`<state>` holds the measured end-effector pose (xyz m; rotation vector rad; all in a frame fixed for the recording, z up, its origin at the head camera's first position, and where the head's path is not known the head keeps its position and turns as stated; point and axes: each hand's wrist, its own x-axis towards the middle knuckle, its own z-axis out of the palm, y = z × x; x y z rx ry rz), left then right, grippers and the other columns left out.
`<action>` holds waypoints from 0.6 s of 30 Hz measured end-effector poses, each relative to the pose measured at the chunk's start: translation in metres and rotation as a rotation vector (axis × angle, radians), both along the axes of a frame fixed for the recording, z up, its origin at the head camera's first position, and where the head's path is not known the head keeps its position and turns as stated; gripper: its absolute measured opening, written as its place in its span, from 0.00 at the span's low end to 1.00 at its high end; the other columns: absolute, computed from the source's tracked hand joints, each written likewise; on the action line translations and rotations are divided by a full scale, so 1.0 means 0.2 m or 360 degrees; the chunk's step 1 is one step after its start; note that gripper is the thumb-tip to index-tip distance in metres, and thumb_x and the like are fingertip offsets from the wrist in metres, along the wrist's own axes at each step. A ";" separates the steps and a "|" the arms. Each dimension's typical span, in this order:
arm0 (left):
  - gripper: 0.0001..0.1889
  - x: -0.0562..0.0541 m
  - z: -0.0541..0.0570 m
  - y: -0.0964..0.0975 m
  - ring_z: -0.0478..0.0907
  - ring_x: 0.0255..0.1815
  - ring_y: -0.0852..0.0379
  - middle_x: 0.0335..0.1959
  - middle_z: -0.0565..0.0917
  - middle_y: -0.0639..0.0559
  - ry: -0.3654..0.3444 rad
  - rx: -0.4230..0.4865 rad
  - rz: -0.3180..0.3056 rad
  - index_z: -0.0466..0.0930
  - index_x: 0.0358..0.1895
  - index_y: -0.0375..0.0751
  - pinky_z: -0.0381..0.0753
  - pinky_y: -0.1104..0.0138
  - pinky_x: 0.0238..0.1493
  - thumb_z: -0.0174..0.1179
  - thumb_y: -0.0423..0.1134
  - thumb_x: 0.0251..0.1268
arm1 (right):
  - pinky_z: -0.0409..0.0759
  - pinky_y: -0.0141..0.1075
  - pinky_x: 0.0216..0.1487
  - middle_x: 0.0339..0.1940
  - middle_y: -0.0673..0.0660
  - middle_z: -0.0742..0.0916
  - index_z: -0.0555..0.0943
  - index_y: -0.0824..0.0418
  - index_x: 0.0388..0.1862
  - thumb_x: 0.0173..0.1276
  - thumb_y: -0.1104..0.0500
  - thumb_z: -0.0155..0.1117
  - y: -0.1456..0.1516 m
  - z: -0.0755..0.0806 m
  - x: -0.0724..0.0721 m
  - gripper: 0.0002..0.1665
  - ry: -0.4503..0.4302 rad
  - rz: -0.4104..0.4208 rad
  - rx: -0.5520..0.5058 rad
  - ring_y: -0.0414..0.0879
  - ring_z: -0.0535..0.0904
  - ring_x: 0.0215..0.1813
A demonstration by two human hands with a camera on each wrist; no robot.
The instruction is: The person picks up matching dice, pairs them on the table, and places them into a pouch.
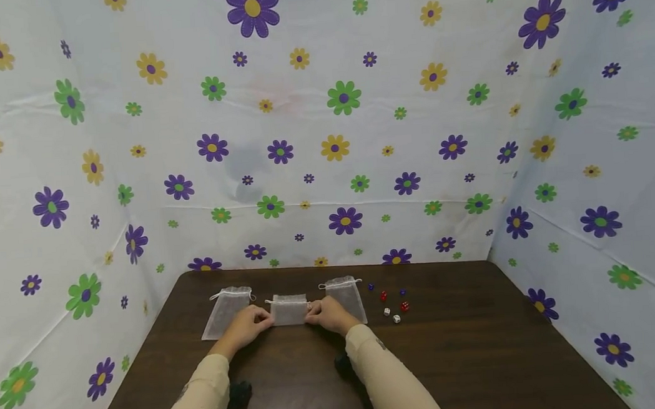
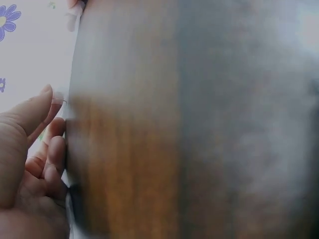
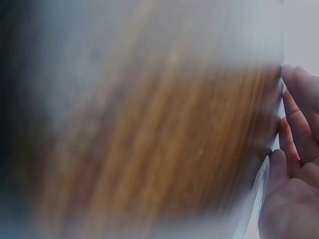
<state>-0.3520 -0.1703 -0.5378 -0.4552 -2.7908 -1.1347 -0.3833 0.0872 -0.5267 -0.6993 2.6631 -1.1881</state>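
Note:
A small white sheer drawstring pouch (image 1: 289, 310) lies on the dark wooden table between the two hands, its cord near the top. My left hand (image 1: 250, 323) pinches its lower left corner; a bit of clear fabric shows at the thumb (image 2: 37, 112) in the left wrist view. At the lower right corner, my right hand (image 1: 330, 314) holds the pouch's edge with bent fingers (image 3: 299, 124). Another such pouch (image 1: 224, 314) lies flat beyond the left hand. A third pouch (image 1: 349, 297) is partly covered by the right hand and wrist.
Right of the pouches lie several small dice: two blue dice (image 1: 371, 287), two red dice (image 1: 404, 306) and two white dice (image 1: 396, 318). The brown table (image 1: 482, 345) meets flower-printed white cloth walls (image 1: 311, 118) at the back and sides.

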 end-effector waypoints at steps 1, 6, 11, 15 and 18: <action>0.05 0.00 0.01 0.00 0.74 0.35 0.56 0.33 0.81 0.53 -0.0031 0.0025 0.0002 0.85 0.34 0.40 0.76 0.59 0.41 0.68 0.37 0.66 | 0.76 0.41 0.64 0.49 0.58 0.90 0.91 0.66 0.35 0.65 0.63 0.74 0.00 0.00 0.00 0.06 0.0013 0.0006 -0.0008 0.55 0.81 0.62; 0.12 -0.01 0.05 0.01 0.75 0.32 0.56 0.37 0.81 0.46 -0.0087 0.0206 0.0047 0.75 0.42 0.35 0.75 0.63 0.35 0.70 0.34 0.64 | 0.79 0.36 0.57 0.42 0.52 0.91 0.92 0.63 0.32 0.65 0.59 0.75 0.02 -0.04 -0.02 0.07 0.0098 0.0066 -0.0062 0.48 0.85 0.55; 0.26 -0.03 0.08 0.02 0.78 0.39 0.45 0.52 0.77 0.34 0.0119 0.0313 0.0041 0.67 0.56 0.34 0.78 0.57 0.39 0.71 0.27 0.60 | 0.78 0.39 0.61 0.44 0.55 0.91 0.91 0.66 0.34 0.64 0.63 0.74 0.00 -0.02 -0.01 0.05 0.0020 -0.0002 -0.0063 0.52 0.83 0.58; 0.34 -0.03 0.09 0.03 0.77 0.48 0.40 0.62 0.71 0.32 0.0285 0.0280 -0.0029 0.63 0.65 0.36 0.78 0.50 0.45 0.71 0.26 0.59 | 0.78 0.40 0.61 0.46 0.57 0.91 0.91 0.67 0.35 0.64 0.64 0.74 -0.02 -0.02 0.00 0.05 0.0036 -0.0040 -0.0010 0.55 0.83 0.59; 0.31 -0.02 0.09 0.03 0.78 0.47 0.41 0.63 0.71 0.35 0.0386 0.0222 -0.0124 0.68 0.63 0.35 0.79 0.49 0.45 0.71 0.24 0.58 | 0.78 0.40 0.59 0.45 0.57 0.91 0.91 0.67 0.34 0.65 0.64 0.74 -0.03 -0.02 0.01 0.06 0.0071 -0.0018 0.0043 0.54 0.83 0.57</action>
